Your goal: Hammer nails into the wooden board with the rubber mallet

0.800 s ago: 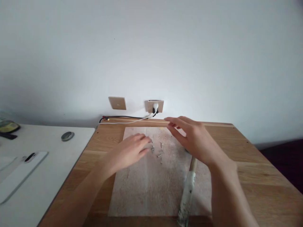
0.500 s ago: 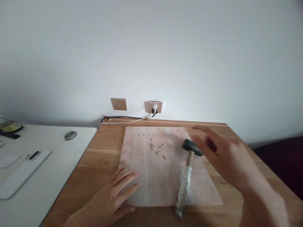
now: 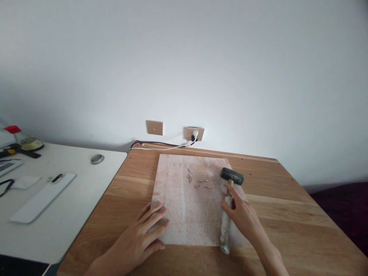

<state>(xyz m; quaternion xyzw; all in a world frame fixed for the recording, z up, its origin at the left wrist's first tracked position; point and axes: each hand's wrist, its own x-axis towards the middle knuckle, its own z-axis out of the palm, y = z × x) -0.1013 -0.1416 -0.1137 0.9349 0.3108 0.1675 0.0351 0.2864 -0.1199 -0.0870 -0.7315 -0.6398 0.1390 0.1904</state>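
A pale, thin wooden board [image 3: 186, 214] lies on the wooden table [image 3: 287, 222]. Several small nails [image 3: 198, 182] are scattered on its far half. A hammer with a black head [image 3: 231, 176] and a paint-stained handle lies along the board's right side. My right hand [image 3: 244, 218] is on the handle's middle, thumb and fingers curled round it. My left hand [image 3: 140, 237] lies flat on the board's near left corner with the fingers spread.
A white table [image 3: 71, 214] adjoins on the left, bearing a white phone [image 3: 43, 197], a round grey object [image 3: 97, 158] and small items at the far left. A wall socket [image 3: 194, 133] with plug and cables [image 3: 161, 145] sits behind the board.
My left hand pulled back from the nails to the board's near left corner. My right hand swung right, then came down onto the hammer handle. The view shifted slightly left.
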